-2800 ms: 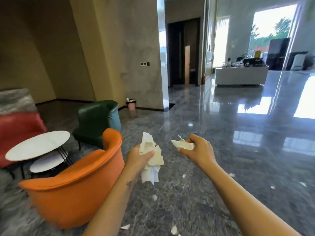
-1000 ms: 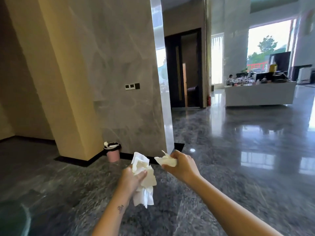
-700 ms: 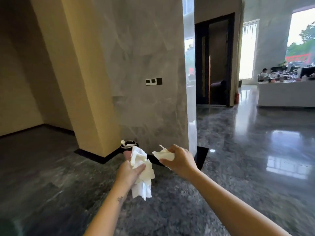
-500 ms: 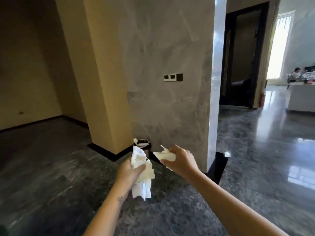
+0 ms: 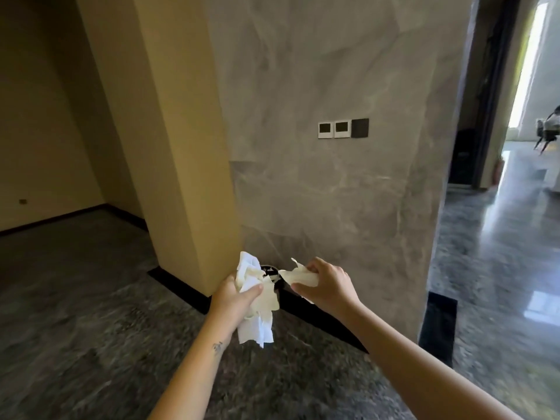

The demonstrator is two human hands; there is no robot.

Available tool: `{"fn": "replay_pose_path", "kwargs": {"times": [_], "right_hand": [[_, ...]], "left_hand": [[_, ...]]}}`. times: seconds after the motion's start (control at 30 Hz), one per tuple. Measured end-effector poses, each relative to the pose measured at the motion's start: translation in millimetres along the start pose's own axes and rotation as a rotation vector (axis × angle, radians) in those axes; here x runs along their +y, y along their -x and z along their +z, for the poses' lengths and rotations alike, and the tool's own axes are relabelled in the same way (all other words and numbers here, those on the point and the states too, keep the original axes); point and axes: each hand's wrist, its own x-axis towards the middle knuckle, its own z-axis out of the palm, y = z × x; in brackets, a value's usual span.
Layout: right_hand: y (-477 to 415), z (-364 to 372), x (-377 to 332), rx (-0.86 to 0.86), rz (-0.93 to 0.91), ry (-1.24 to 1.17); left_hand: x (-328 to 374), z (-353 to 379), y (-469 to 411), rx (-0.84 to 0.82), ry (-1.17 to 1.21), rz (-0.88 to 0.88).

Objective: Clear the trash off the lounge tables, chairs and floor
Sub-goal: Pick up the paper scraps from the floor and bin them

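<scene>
While both bare forearms stretch out ahead of the person, the left hand [image 5: 233,301] is clenched round a crumpled bundle of white paper tissues [image 5: 254,298], with the thumb laid across the front and a loose tail hanging below the fist. At about two o'clock from it, close by but not touching, the right hand [image 5: 327,286] pinches a smaller creased scrap of cream paper [image 5: 298,275] between thumb and curled fingers, the scrap's free end pointing toward the left. Dead ahead at twelve o'clock, showing in the gap between the two hands, sits a small round dark-rimmed waste bin [image 5: 269,270] on the dark speckled stone floor [image 5: 91,344]. Only its rim and some white litter inside are visible, because the papers cover the rest. Being round, it has no long axis to line up with, and its mouth faces upward. I'd judge the two hands about equally near it, with the bundle overlapping the rim from this angle, so a short reach forward looks like all the drop needs. Behind the bin a black skirting strip [image 5: 181,287] runs along a grey marbled wall panel [image 5: 333,192] that carries white and black switch plates [image 5: 343,128], and a yellow painted column [image 5: 181,147] rises at ten o'clock.
</scene>
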Motion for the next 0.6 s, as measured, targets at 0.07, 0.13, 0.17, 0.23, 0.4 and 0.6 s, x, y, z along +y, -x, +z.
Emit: {"fn": "replay_pose_path", "kwargs": {"times": [0.07, 0.13, 0.17, 0.23, 0.4, 0.6], "right_hand": [[-52.4, 21.8, 10.2, 0.005, 0.004, 0.002], [-107.5, 48.1, 21.3, 0.008, -0.003, -0.001], [-136.1, 62.3, 27.3, 0.006, -0.011, -0.003], [-196.7, 89.7, 38.1, 0.004, -0.018, -0.011], [-352.3, 139.4, 47.6, -0.036, -0.038, -0.034], [-500.7, 196.6, 43.7, -0.116, -0.073, -0.049]], "left_hand": [[-8.7, 7.1, -55.3, -0.012, -0.016, -0.004], [-20.7, 14.1, -112.9, -0.016, -0.022, -0.013], [-27.5, 17.7, -142.7, -0.017, -0.024, -0.015], [-39.0, 25.0, -204.8, -0.024, -0.034, -0.007], [-46.8, 34.6, -359.1, -0.026, -0.074, -0.021], [-61.1, 29.1, -517.9, 0.048, -0.135, -0.087]]}}
